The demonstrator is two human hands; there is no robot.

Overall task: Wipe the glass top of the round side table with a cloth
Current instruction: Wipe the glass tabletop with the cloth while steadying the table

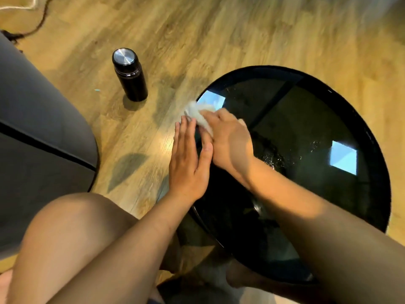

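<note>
Two hands together at the glass top's (306, 128) left edge: right hand (228, 139) grips the cloth (199, 115), left hand (190, 159) flat beside it, fingers straight. Droplets (271, 156) lie rightward; right hand nearer, likely sweeps that way.

The cloth (198, 115) is held by the right hand (230, 139) at the left edge of the glass top (295, 128), the left hand (188, 163) just beside. A flask (130, 74) is stood on the floor (219, 29) to the left, a sofa (32, 128) farther left.
</note>
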